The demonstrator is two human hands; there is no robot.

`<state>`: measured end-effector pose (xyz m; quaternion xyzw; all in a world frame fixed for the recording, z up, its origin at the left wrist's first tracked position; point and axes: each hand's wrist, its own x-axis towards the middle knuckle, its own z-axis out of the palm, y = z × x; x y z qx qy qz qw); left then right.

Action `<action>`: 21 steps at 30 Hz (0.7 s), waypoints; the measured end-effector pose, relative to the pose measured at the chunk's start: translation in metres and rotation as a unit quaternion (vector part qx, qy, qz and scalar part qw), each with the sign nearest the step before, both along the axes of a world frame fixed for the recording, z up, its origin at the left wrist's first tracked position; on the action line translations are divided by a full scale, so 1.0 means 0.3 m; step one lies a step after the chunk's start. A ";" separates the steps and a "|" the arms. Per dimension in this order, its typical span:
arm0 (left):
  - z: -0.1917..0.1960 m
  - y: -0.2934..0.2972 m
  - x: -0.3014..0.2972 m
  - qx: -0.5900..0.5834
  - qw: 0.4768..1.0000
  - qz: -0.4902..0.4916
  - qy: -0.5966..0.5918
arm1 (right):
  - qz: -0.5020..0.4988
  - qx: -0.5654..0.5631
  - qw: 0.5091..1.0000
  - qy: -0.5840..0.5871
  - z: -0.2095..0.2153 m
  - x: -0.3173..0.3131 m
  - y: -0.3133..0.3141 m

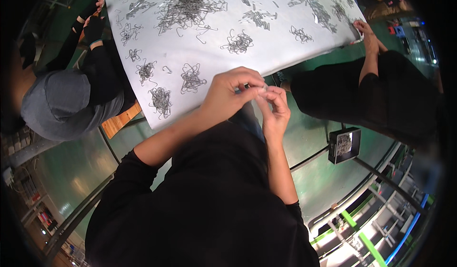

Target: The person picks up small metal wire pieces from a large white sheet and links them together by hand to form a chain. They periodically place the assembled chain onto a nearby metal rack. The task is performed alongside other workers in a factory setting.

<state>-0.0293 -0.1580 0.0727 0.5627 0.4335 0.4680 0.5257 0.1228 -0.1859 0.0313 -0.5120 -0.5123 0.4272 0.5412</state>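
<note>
Tangles of grey wire clips (161, 100) dot the white worktop (266, 48) on the left. Left hand (227, 95) and right hand (275, 109) meet at its near edge — fingertips of both pinching one small metal piece (263, 87), raised clear for handling.

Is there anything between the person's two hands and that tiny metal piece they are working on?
Nothing visible. The left hand and right hand meet at the small metal piece, fingertips pinching it directly, above the white table edge.
</note>
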 end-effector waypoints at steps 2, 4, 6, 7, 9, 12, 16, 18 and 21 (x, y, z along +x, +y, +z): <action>-0.009 -0.009 -0.005 0.024 1.000 0.008 0.014 | 0.052 -0.040 0.998 0.011 -0.002 0.039 0.023; -0.015 -0.019 -0.013 0.026 0.999 0.019 0.032 | 0.095 -0.096 0.991 0.006 -0.010 0.077 0.101; -0.021 -0.030 -0.014 0.005 0.999 0.032 0.040 | 0.119 -0.096 0.986 -0.068 -0.046 0.066 0.221; -0.024 -0.033 -0.015 0.022 0.998 0.035 0.045 | 0.135 -0.086 0.978 -0.135 -0.069 0.045 0.297; -0.028 -0.040 -0.015 0.050 0.996 0.045 0.061 | 0.204 0.007 0.957 -0.207 -0.128 -0.047 0.453; -0.029 -0.048 -0.013 0.041 0.995 0.057 0.073 | 0.239 0.030 0.897 -0.370 -0.213 -0.237 0.652; -0.023 -0.050 -0.005 0.047 0.991 0.088 0.091 | 0.259 0.033 0.809 -0.526 -0.279 -0.420 0.795; -0.021 -0.049 -0.002 0.042 0.988 0.099 0.106 | 0.262 0.061 0.772 -0.576 -0.298 -0.477 0.812; -0.023 -0.047 -0.002 0.048 0.986 0.111 0.112 | 0.309 -0.019 0.797 -0.519 -0.275 -0.455 0.815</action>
